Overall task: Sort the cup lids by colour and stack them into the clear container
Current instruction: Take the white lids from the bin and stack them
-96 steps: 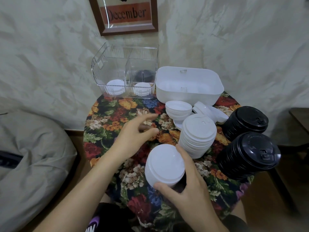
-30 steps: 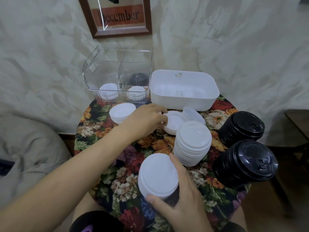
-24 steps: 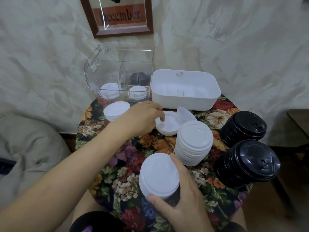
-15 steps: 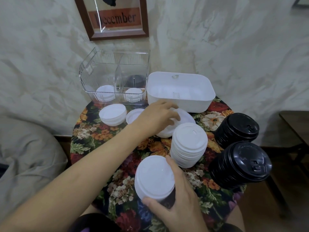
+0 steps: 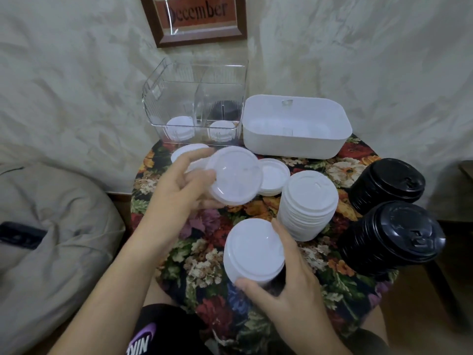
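Bare forearms (image 5: 120,275), black shorts (image 5: 166,326), purple lettering (image 5: 143,340)

I see the container (image 5: 194,103) at upper centre, at the back of the surface (image 5: 204,252), with the tub (image 5: 294,144) just right of it. The tall stack (image 5: 307,201) stands mid-frame before the tub. The far stack (image 5: 386,180) and near stack (image 5: 394,237) sit at the right edge. The left hand (image 5: 179,190) holds a lid (image 5: 234,175) before the container, and the right hand (image 5: 289,290) grips the held stack (image 5: 253,249) at lower centre.

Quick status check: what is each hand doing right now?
Left hand: closed, pinching a white lid above the table.
Right hand: closed, gripping a stack of lids from the side.
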The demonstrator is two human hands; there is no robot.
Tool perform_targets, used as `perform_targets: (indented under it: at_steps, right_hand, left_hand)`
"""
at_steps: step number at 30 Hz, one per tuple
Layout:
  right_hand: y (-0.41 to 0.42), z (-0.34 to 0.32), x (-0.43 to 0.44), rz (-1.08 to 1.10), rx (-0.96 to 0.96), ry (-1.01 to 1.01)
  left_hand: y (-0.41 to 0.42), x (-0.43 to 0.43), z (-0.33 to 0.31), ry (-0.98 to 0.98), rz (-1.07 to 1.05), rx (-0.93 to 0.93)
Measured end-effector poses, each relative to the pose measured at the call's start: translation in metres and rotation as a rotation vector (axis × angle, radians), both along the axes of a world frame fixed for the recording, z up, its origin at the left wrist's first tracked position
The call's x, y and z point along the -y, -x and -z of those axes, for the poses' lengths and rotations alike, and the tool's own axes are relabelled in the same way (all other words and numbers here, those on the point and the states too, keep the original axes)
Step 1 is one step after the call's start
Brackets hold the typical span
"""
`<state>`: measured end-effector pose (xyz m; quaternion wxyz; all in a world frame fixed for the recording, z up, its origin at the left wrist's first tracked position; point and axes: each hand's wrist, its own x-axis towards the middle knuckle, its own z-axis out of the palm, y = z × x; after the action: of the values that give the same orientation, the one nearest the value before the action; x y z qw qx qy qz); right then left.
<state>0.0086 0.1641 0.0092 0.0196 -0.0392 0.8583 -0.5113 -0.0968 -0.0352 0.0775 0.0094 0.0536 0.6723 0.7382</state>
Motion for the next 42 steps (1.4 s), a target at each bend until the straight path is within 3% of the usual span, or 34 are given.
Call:
perform_targets:
  at_steps: [3,7,13,21,34,42]
  right_hand:
    - [-0.001,0.000,0.000,0.007,0.015,0.039]
    - [-0.003,-0.003,0.001,0.002,0.015,0.061]
    - [-0.003,-0.004,0.000,0.024,0.001,0.078]
    - [-0.002,-0.004,0.000,0.030,-0.010,0.073]
    - [-0.003,-0.003,-0.001,0.036,0.017,0.081]
    - [-0.003,-0.001,0.000,0.012,0.002,0.107]
  left_hand:
    - [-0.014,0.009,0.008,-0.082,0.041,0.178]
    - [-0.022,0.004,0.016,0.043,0.167,0.251]
    - [-0.030,-0.002,0.014,0.256,0.223,0.096]
    - [-0.026,-0.004,0.012,0.344,0.259,-0.046]
    - [-0.023,-0.007,0.018,0.571,0.372,-0.122]
    - [-0.025,-0.018,0.021,0.487,0.327,-0.143]
